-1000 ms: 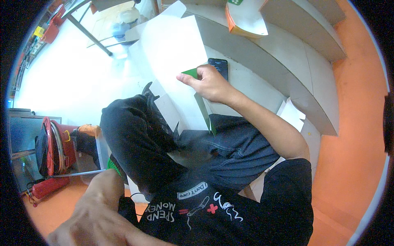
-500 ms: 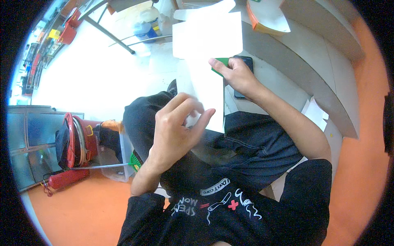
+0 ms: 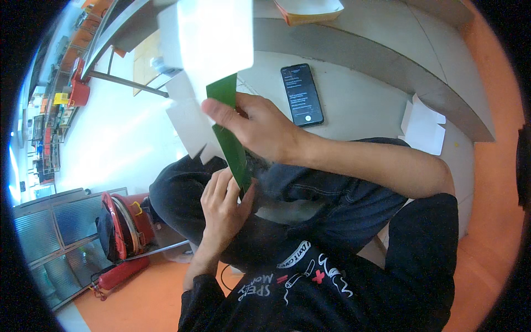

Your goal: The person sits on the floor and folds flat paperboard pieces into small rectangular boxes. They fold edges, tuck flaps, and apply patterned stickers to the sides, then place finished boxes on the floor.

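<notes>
A flat carton blank (image 3: 218,47), white inside and green outside, is held up in front of me, with flaps hanging at its left. My right hand (image 3: 265,126) is closed on its green middle part, the thumb across the near side. Lower down, my left hand (image 3: 222,206) grips the narrow bottom end between thumb and fingers. The panel is bent there, so a green strip faces me. Glare washes out the blank's upper part.
A phone (image 3: 302,94) with a lit dark screen lies on the tiles beyond my right forearm. Further right rests a cut white card piece (image 3: 425,126). An open orange-sided carton (image 3: 310,12) sits on the curved step (image 3: 359,47). At left are a red fire extinguisher (image 3: 123,275) and glass panels (image 3: 72,221).
The carton blank has been turned and moved left, now showing green toward me. My left hand, loose before, has closed on its lower end. The phone has come fully into sight.
</notes>
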